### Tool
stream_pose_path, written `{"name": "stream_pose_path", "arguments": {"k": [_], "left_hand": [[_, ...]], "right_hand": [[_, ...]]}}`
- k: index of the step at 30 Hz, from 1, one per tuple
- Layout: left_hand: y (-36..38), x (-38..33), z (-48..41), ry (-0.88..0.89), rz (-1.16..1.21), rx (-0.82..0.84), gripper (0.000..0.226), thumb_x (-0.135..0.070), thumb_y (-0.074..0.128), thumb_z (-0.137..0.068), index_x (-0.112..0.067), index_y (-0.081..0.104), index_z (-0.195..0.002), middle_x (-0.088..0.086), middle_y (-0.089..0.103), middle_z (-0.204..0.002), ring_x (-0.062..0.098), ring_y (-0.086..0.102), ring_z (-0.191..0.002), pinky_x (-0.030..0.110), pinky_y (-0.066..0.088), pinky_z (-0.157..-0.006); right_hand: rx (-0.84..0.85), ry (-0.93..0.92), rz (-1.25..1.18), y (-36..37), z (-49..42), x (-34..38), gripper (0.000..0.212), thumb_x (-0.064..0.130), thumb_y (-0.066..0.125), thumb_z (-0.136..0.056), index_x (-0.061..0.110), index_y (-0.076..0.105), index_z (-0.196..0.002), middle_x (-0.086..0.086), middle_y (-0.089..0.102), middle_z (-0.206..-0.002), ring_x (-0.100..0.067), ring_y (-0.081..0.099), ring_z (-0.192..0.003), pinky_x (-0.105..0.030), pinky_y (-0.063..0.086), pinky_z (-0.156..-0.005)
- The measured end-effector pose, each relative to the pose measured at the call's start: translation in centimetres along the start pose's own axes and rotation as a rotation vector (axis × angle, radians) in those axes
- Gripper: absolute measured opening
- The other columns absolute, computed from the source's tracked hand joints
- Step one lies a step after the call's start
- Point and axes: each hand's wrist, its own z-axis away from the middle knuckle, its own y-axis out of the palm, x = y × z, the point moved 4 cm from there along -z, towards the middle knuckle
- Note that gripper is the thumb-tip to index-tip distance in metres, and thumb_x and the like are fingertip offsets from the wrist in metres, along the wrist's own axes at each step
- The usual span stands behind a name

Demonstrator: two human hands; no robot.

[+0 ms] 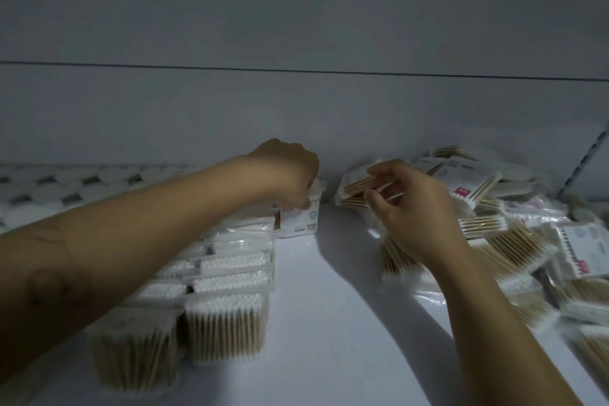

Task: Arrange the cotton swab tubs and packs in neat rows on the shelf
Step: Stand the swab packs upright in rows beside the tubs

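Clear packs of wooden cotton swabs stand in rows (227, 277) on the left half of the white shelf (323, 306). My left hand (290, 171) reaches to the back of those rows and grips the top of an upright pack (301, 219) with a printed label. My right hand (408, 208) pinches a flat swab pack (357, 186) at the edge of a loose heap of packs (507, 234) on the right. Both forearms cross the front of the view and hide part of the rows and the heap.
Round white tub lids (66, 184) fill the far left of the shelf in rows. The grey back panel (296, 109) rises behind everything. A slotted shelf upright (590, 158) stands at the right edge.
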Motion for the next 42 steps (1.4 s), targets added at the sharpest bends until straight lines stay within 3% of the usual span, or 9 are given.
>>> {"name": "stream_pose_path", "arguments": {"k": [4, 9, 18, 23, 26, 28, 31, 36, 42], "left_hand": [[-1.9, -1.4, -0.5, 0.074, -0.007, -0.138, 0.040, -0.053, 0.058, -0.086, -0.022, 0.061, -0.111, -0.004, 0.062, -0.107, 0.021, 0.056, -0.104, 0.034, 0.038, -0.095], [-1.5, -4.6, -3.0, 0.134, 0.116, -0.176, 0.054, -0.056, 0.060, -0.084, -0.023, 0.050, -0.126, -0.002, 0.058, -0.112, 0.021, 0.056, -0.103, 0.031, 0.036, -0.077], [-1.5, -3.6, -4.6, 0.051, 0.351, -0.270, 0.029, -0.045, 0.056, -0.091, -0.018, 0.064, -0.097, 0.001, 0.067, -0.100, 0.022, 0.061, -0.092, 0.031, 0.044, -0.074], [-4.5, -2.1, -2.0, -0.014, 0.738, -0.406, 0.028, -0.046, 0.068, -0.084, -0.020, 0.069, -0.093, -0.007, 0.071, -0.085, 0.010, 0.066, -0.081, 0.024, 0.050, -0.073], [-4.8, -2.6, -0.4, 0.003, 0.944, -0.297, 0.030, -0.051, 0.064, -0.086, -0.024, 0.075, -0.091, -0.013, 0.074, -0.081, -0.004, 0.066, -0.078, 0.010, 0.048, -0.072], [-5.2, -2.2, 0.6, 0.019, 1.061, -0.307, 0.025, -0.043, 0.067, -0.086, -0.021, 0.076, -0.090, -0.011, 0.075, -0.078, -0.002, 0.068, -0.077, 0.013, 0.050, -0.077], [-5.7, -0.5, 1.5, -0.034, 0.882, -0.427, 0.025, -0.039, 0.078, -0.078, -0.026, 0.068, -0.097, -0.012, 0.069, -0.085, 0.003, 0.065, -0.079, 0.023, 0.052, -0.078], [-4.9, -0.8, 2.4, 0.071, 0.554, -0.345, 0.026, -0.043, 0.072, -0.082, -0.028, 0.065, -0.102, -0.011, 0.065, -0.096, 0.011, 0.061, -0.090, 0.035, 0.051, -0.084], [-2.5, -2.4, 2.8, 0.141, 0.196, -0.258, 0.020, -0.039, 0.063, -0.086, -0.022, 0.065, -0.097, -0.003, 0.066, -0.089, 0.021, 0.060, -0.084, 0.033, 0.049, -0.070]], "right_hand": [[-0.063, 0.068, 0.031, -1.1, -0.3, -0.9, 0.019, 0.021, 0.065, -0.084, 0.024, 0.067, -0.103, 0.014, 0.067, -0.082, -0.008, 0.063, -0.071, -0.025, 0.046, -0.070], [-0.080, 0.104, 0.110, -1.2, -0.2, -1.2, 0.021, 0.022, 0.061, -0.084, 0.023, 0.067, -0.104, 0.010, 0.070, -0.091, -0.018, 0.066, -0.084, -0.028, 0.046, -0.070], [-0.005, 0.095, 0.183, 0.0, -0.2, -1.3, 0.026, 0.033, 0.054, -0.084, 0.026, 0.062, -0.108, 0.002, 0.068, -0.102, -0.025, 0.064, -0.093, -0.036, 0.051, -0.076], [-0.024, 0.121, -0.124, 0.0, -0.1, -0.8, 0.048, 0.045, 0.063, -0.085, 0.026, 0.052, -0.128, 0.010, 0.066, -0.107, -0.010, 0.065, -0.091, -0.031, 0.051, -0.079], [0.004, 0.089, -0.261, 0.2, 0.0, -0.1, 0.034, 0.043, 0.069, -0.082, 0.030, 0.057, -0.112, 0.016, 0.065, -0.098, -0.003, 0.062, -0.087, -0.022, 0.050, -0.072], [-0.068, 0.109, -0.284, -0.2, 0.0, -0.2, 0.017, 0.033, 0.068, -0.084, 0.029, 0.058, -0.098, 0.013, 0.066, -0.088, -0.006, 0.062, -0.081, -0.024, 0.048, -0.067], [-0.070, 0.151, -0.300, -0.4, 0.2, -0.2, 0.007, 0.022, 0.066, -0.083, 0.019, 0.063, -0.089, 0.005, 0.068, -0.079, -0.014, 0.063, -0.074, -0.036, 0.052, -0.066], [0.118, 0.137, -0.233, 0.7, 0.3, 0.1, 0.013, 0.018, 0.068, -0.077, 0.014, 0.064, -0.089, -0.001, 0.068, -0.078, -0.020, 0.063, -0.074, -0.038, 0.052, -0.064], [0.114, 0.032, -0.145, -0.1, 0.4, 0.6, 0.063, 0.009, 0.062, -0.077, 0.025, 0.047, -0.136, 0.009, 0.066, -0.104, -0.008, 0.062, -0.094, -0.038, 0.052, -0.088]]}}
